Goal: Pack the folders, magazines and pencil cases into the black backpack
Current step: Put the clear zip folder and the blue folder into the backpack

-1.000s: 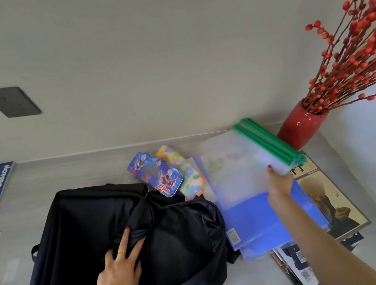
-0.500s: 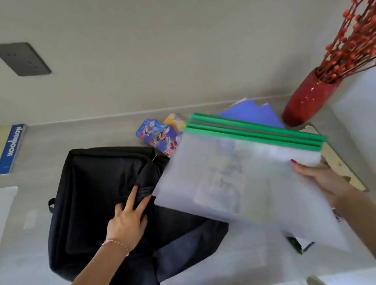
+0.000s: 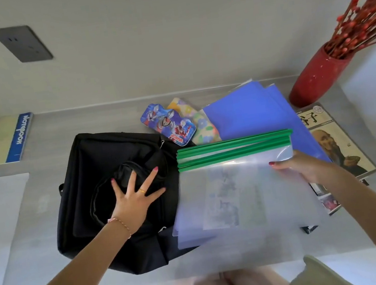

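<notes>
The black backpack (image 3: 104, 179) is lying flat on the grey desk (image 3: 5, 218), and everything else is placing itself around it. The left hand (image 3: 134, 199) is pressing down on the backpack's upper middle with its fingers spread wide and flat, gripping nothing; a ring is showing on one finger and a thin bracelet on the wrist. Just right of the backpack, the right hand (image 3: 305, 168) is pinching the right edge of a stack of translucent folders (image 3: 239, 195) with green spine bars, holding them raised and tilted so that their lower left corner is overlapping the backpack's right side; printed sheets inside are showing through, but their writing is too blurred to read. Behind the backpack's top right corner, a blue pencil case (image 3: 170, 126) printed with cartoon heroes is lying on the desk, its small red label not readable, with a floral pencil case (image 3: 202, 128) touching it on the right. Further right of those, blue folders (image 3: 258, 112) are lying fanned out, partly covering a magazine (image 3: 335, 142) whose cover is showing large Chinese characters and a painted figure. Beyond the magazine, a red vase (image 3: 314, 79) holding red berry branches is standing in the far corner. Far left of the backpack, a blue spine reading "Notebook" (image 3: 21, 135) is leaning against the wall.
</notes>
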